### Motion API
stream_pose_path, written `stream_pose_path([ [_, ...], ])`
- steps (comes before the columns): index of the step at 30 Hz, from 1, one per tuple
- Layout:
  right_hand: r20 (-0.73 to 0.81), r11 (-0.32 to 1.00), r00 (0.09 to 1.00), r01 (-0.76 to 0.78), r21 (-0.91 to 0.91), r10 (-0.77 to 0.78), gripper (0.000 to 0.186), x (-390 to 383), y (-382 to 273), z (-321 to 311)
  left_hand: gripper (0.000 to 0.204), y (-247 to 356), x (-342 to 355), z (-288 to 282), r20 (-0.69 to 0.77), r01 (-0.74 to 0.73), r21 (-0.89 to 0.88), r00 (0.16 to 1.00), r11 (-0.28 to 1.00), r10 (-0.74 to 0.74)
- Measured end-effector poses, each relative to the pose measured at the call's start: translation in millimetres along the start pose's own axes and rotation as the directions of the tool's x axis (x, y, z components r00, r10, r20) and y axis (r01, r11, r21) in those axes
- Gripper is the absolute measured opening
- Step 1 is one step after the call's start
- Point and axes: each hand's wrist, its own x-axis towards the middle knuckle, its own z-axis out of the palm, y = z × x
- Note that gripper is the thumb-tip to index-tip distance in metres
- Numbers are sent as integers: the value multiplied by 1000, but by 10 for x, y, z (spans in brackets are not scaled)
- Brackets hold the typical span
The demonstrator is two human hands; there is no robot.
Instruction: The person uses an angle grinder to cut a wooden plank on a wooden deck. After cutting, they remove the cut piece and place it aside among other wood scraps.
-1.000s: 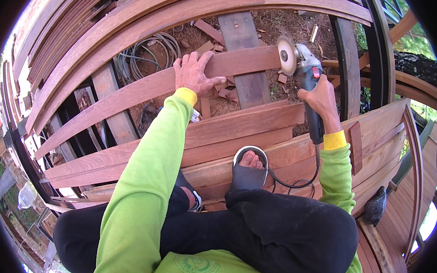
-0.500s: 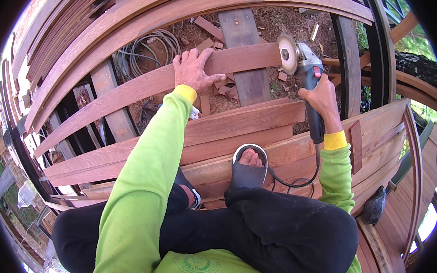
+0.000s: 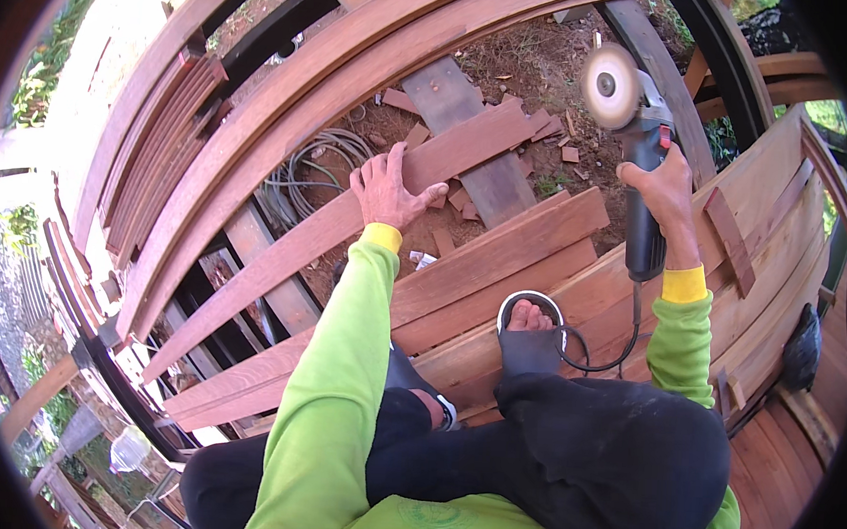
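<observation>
My right hand is wrapped round the body of an angle grinder, held upright at the right with its cord running down toward my foot. A pale round disc sits at the grinder's head, apart from the wood. My left hand lies spread on a long reddish wooden plank, thumb and fingers apart. This plank slants up to the right, and its far end rests over a dark crossing beam. The disc is up and to the right of that end.
Reddish boards lie side by side beneath my sandalled foot. Long curved planks span the far side. A coiled hose and wood offcuts lie on the soil below. A black bag is at the right.
The grinder has moved up and right, away from the plank's end, where the disc was touching or very near. My left hand still rests on the plank. The view has turned.
</observation>
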Motion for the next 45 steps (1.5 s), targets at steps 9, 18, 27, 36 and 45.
stream_pose_path([
  [9, 33, 779, 989, -135, 612, 145, 46, -467, -25, -178, 77, 1229, -239, -86, -78, -185, -542, 982, 820, 169],
  [18, 130, 621, 986, -166, 766, 104, 43, -616, -33, 36, 57, 2415, -748, -220, 613, 652, -758, 698, 27, 370],
  [27, 433, -64, 893, -443, 894, -122, 69, -622, 240, 473, 56, 2146, -838, -220, 579, 591, -804, 757, 62, 303],
  [36, 420, -2, 907, -420, 907, -25, 58, -747, 263, 534, 42, 2242, -855, -387, 673, 690, -723, 689, 40, 270],
  [45, 394, 118, 918, -385, 915, -56, 48, -854, 251, 526, 42, 2212, -836, -345, 614, 617, -783, 749, 76, 248],
])
